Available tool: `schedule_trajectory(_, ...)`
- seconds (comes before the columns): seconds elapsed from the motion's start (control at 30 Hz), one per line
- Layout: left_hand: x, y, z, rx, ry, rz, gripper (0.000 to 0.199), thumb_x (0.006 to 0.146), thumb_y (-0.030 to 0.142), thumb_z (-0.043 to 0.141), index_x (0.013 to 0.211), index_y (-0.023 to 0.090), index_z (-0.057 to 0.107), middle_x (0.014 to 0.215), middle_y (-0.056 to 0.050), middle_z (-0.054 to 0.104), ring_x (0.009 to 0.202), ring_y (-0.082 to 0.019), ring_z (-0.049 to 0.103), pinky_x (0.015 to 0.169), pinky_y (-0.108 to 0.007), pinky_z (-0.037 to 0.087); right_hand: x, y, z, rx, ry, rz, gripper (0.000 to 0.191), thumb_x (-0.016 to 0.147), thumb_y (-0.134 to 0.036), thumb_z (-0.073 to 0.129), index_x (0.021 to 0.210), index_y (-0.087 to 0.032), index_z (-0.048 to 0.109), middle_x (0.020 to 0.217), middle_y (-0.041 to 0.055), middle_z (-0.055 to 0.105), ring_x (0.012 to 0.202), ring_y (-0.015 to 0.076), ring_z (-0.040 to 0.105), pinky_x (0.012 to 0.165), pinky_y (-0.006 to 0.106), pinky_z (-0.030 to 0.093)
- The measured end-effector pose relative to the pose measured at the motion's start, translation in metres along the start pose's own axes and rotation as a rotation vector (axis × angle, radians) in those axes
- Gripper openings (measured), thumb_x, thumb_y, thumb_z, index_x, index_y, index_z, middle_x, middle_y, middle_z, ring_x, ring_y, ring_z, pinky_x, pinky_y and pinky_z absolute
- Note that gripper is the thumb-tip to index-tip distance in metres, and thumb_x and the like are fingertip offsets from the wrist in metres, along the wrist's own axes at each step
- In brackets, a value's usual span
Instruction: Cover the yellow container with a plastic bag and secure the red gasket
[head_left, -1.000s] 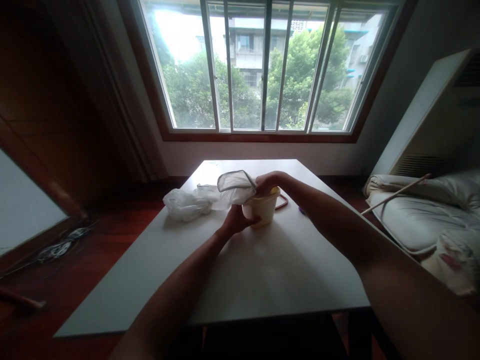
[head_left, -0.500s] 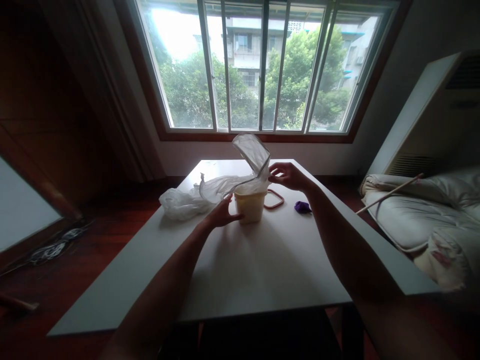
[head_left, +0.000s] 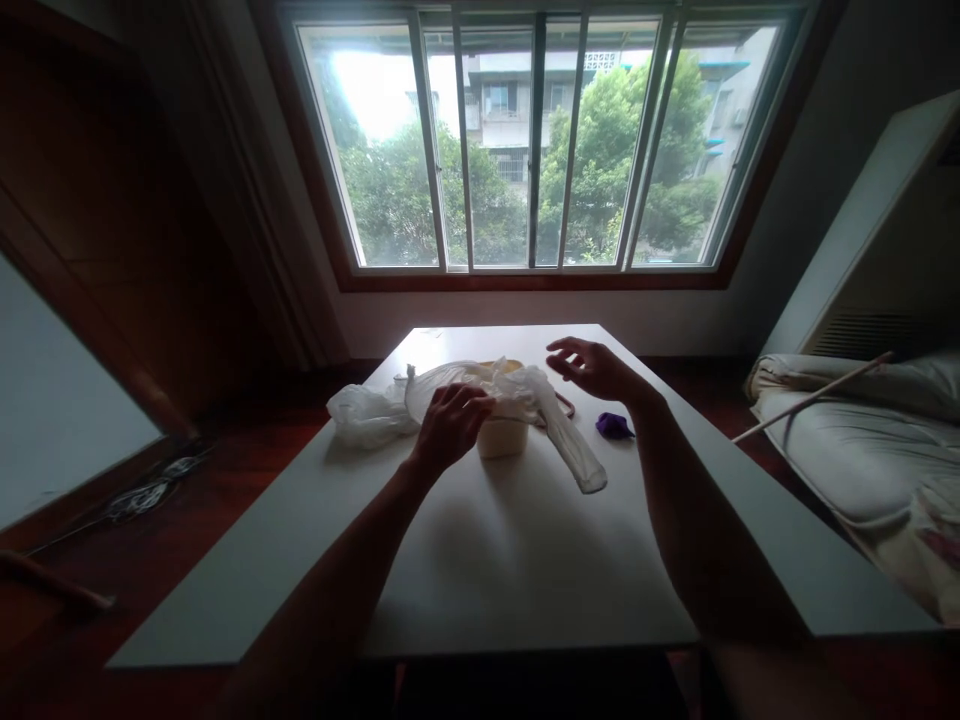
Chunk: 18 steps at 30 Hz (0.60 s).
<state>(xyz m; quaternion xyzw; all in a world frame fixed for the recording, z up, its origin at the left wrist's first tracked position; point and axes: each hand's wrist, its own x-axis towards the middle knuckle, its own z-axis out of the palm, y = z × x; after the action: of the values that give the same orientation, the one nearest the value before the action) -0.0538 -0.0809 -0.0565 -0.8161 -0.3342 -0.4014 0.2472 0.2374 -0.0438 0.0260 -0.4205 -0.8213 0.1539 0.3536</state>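
A small pale yellow bin point(head_left: 504, 441) stands upright on the white table. Clear plastic bag film point(head_left: 517, 388) lies crumpled over its top, and one flap hangs down over the front right, reaching the table. My left hand point(head_left: 452, 422) is at the bin's left front, fingers curled and closed on the bag's edge; the fingertips are partly hidden. To the right of the bin, my right hand point(head_left: 592, 368) hovers with fingers apart and nothing in them. Behind the hanging flap, a brownish-pink ring-shaped frame point(head_left: 566, 403) shows only in part.
More crumpled bag point(head_left: 369, 415) lies on the table point(head_left: 510, 560) at left. A purple bundle point(head_left: 614, 426) rests near my right forearm. Beyond the table are a window point(head_left: 532, 150), a padded seat point(head_left: 840, 450) with a stick point(head_left: 814, 395) on it, and cables point(head_left: 154, 488) on the floor.
The bag's raised part has come down over the bin and its flap now hangs front right. My left hand has moved from the bin's side up to the bag; my right hand is apart from it.
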Motion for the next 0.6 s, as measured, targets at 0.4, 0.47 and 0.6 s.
schedule_trajectory(0.4,-0.007,-0.001,0.001,-0.170,0.056,0.091,0.010,0.094,0.014,0.057,0.096,0.020,0.065,0.095,-0.006,0.071,0.087,-0.018,0.062,0.082,-0.033,0.050,0.029,0.060,0.046,0.152,0.265,0.000,0.018,0.079,-0.026,0.063,0.085,-0.013,0.073,0.078,0.0064,0.073,0.066,0.0154,0.063,0.064,0.026,0.048)
schedule_trajectory(0.47,-0.009,-0.003,0.002,-0.191,0.008,0.088,0.011,0.095,0.015,0.056,0.092,0.020,0.065,0.092,-0.006,0.071,0.085,-0.018,0.062,0.080,-0.033,0.051,0.029,0.079,0.050,0.111,0.293,0.101,0.015,0.076,-0.023,0.062,0.083,-0.013,0.072,0.075,0.0054,0.072,0.065,0.0153,0.062,0.062,0.025,0.046)
schedule_trajectory(0.6,-0.011,-0.008,-0.004,-0.233,-0.212,0.026,0.018,0.095,0.020,0.055,0.082,0.019,0.068,0.085,-0.006,0.071,0.078,-0.018,0.065,0.074,-0.031,0.050,0.024,0.104,0.054,-0.104,0.212,0.303,0.011,0.069,-0.013,0.061,0.075,-0.014,0.070,0.073,0.0056,0.072,0.067,0.0171,0.065,0.061,0.023,0.045)
